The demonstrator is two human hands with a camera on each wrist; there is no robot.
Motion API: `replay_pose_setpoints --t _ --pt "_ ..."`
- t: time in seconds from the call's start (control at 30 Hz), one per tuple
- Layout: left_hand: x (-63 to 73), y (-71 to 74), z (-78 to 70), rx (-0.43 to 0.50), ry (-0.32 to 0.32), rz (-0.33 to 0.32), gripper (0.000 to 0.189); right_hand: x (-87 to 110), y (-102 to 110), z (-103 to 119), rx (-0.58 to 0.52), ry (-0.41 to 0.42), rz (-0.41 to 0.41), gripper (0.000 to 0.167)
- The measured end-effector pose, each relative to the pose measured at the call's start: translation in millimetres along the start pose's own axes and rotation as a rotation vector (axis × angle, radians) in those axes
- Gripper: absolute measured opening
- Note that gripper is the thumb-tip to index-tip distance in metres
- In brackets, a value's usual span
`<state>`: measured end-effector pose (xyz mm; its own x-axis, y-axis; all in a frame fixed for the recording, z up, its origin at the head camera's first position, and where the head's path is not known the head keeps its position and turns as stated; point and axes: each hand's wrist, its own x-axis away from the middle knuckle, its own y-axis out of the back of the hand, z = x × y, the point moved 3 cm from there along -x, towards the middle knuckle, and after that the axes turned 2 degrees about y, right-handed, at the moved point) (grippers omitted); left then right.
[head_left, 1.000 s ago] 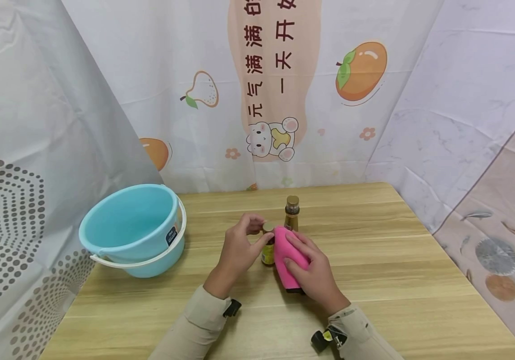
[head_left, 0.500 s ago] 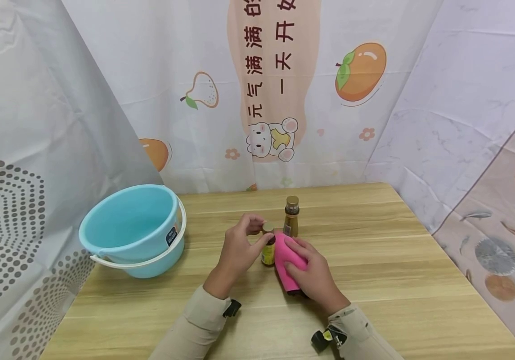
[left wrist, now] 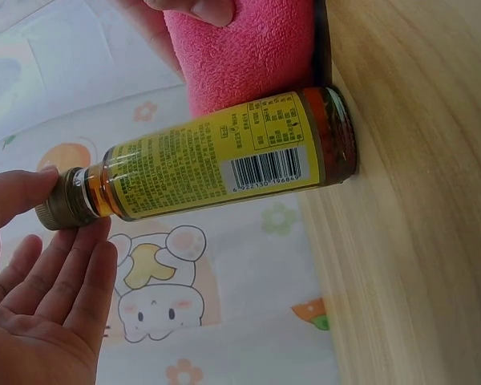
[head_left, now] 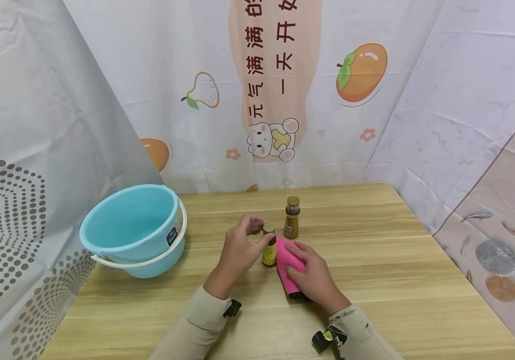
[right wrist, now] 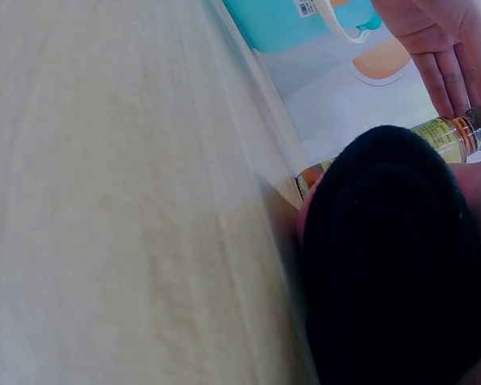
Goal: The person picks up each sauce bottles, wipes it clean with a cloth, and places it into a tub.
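A small glass bottle point(head_left: 268, 255) with a yellow label and gold cap point(left wrist: 66, 199) stands upright on the table. My left hand point(head_left: 237, 250) pinches the cap between thumb and fingers. Against the bottle's right side lies a fuzzy pink terry cleaning pad point(head_left: 288, 280), gripped by my right hand point(head_left: 315, 277). In the right wrist view the pad's dark rounded end point(right wrist: 393, 257) hides most of that hand and part of the bottle. Just behind the pad, a second brown bottle point(head_left: 291, 220) with a gold cap stands apart from both hands.
A light blue bucket point(head_left: 129, 255) with a white handle stands on the table's left side. The wooden table point(head_left: 374, 250) reaches back to a printed curtain point(head_left: 194, 135), and patterned sheets hang at both sides.
My right hand has moved the pink pad down along the yellow-labelled bottle and toward me, uncovering more of the brown bottle behind. My left hand keeps its pinch on the cap.
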<state>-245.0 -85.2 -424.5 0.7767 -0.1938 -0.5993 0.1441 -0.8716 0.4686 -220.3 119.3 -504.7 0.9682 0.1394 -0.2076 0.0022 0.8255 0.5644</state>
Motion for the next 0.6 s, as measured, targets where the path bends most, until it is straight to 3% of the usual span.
replay_pose_setpoints --t 0.27,0.6 --pt "-0.7 3.2 -1.5 -0.071 0.005 -0.060 0.042 0.0 0.1 1.4 0.014 -0.008 0.004 0.057" --pt "-1.1 2.3 -0.8 -0.040 0.051 -0.062 0.038 0.6 0.9 2.1 0.013 0.012 -0.007 0.057"
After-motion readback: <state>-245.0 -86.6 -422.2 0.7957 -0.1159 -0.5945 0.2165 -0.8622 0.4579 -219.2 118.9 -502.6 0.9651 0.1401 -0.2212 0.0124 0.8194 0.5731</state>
